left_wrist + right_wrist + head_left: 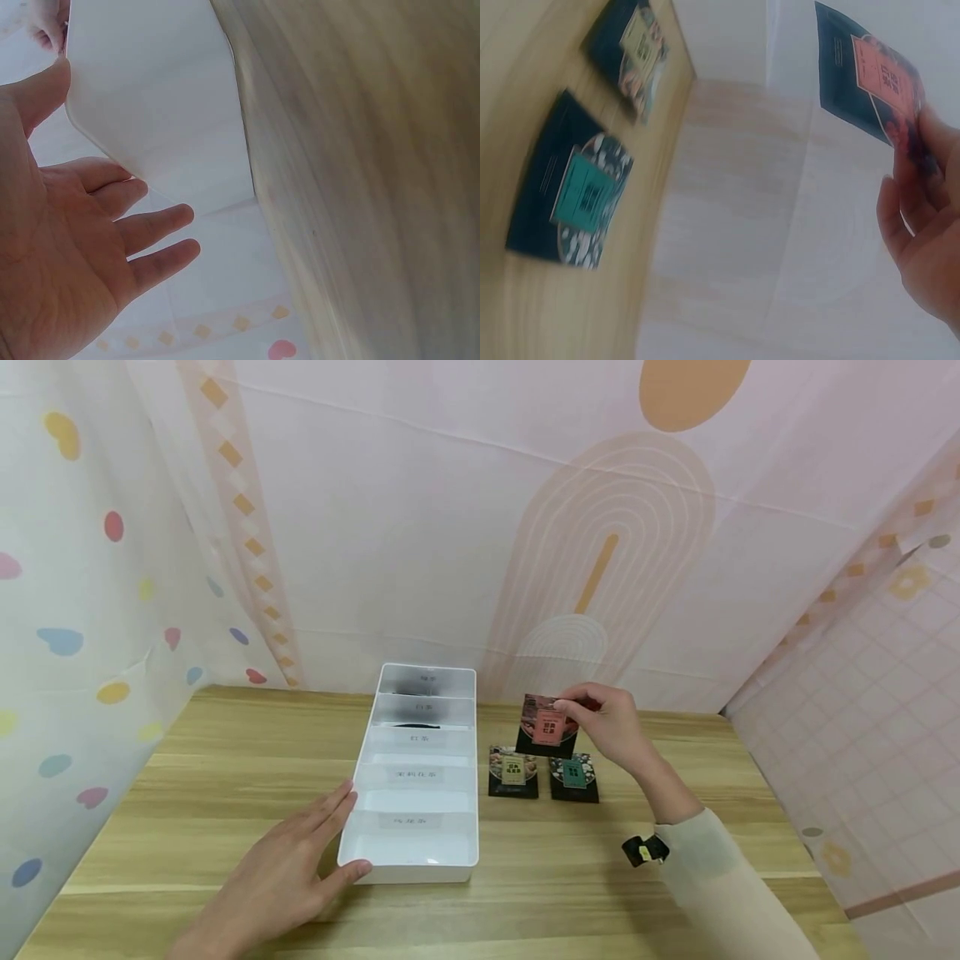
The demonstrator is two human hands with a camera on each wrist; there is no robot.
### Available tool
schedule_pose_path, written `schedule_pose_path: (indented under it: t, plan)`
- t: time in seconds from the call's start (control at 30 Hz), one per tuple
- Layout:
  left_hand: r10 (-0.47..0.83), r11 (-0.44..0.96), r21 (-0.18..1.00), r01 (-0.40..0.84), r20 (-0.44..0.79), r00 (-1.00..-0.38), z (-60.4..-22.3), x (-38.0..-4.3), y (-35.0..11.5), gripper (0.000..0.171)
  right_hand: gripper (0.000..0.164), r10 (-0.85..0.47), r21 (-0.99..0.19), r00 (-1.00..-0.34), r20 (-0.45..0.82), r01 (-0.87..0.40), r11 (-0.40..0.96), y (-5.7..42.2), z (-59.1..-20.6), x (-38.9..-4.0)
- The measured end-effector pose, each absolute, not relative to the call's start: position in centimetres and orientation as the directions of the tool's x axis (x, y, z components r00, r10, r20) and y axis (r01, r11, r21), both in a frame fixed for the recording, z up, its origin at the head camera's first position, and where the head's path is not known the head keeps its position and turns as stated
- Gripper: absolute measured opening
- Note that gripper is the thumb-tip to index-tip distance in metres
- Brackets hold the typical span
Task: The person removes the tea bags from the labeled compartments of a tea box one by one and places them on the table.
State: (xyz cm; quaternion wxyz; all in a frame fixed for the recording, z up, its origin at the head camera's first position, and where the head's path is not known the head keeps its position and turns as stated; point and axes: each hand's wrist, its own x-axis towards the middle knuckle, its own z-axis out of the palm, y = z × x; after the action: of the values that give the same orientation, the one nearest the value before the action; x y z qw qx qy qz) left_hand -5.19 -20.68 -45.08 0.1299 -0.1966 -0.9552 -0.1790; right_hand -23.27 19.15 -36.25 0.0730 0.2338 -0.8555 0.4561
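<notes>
Between thumb and fingers my right hand pinches a dark packet with a red label by its upper right corner. The packet is raised above the table, also seen in the right wrist view. My left hand rests against the near left corner of a white divided box, thumb at the front rim and fairly straight fingers along the side. In the left wrist view, the left fingers spread beside the box wall. Dark strips show in the box's two far compartments; paper labels mark its dividers.
Two more packets lie on the wooden table right of the box: one with a yellow label, one with a green label. A patterned curtain borders the table's back and sides.
</notes>
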Motion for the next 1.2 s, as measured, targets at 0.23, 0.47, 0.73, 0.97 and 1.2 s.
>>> schedule_pose_path:
  t: [0.23,0.47,0.73,0.97,1.2]
  plan:
    - [0.330,0.859,0.290,0.422,0.317,-0.889,-45.0,-5.2,-20.8,0.082,0.009,-0.303,-0.755,-0.893,0.332,-0.445,0.482,21.6,-36.8,-23.6]
    - [0.322,0.859,0.309,0.407,0.291,-0.901,-45.0,-5.1,-20.7,0.082,0.013,-0.290,-0.742,-0.894,0.342,-0.446,0.501,23.8,-37.1,-23.9]
    - [0.319,0.860,0.316,0.401,0.280,-0.905,-44.9,-5.2,-20.6,0.082,0.013,-0.257,-0.716,-0.909,0.329,-0.418,0.559,26.0,-37.4,-24.2]
    - [0.320,0.861,0.313,0.401,0.282,-0.905,-45.0,-5.2,-20.6,0.082,0.014,-0.244,-0.709,-0.925,0.291,-0.380,0.595,27.6,-37.9,-24.3]
    - [0.316,0.860,0.320,0.397,0.277,-0.907,-44.9,-5.1,-20.6,0.082,0.016,-0.245,-0.703,-0.944,0.220,-0.328,0.631,29.4,-38.6,-24.7]
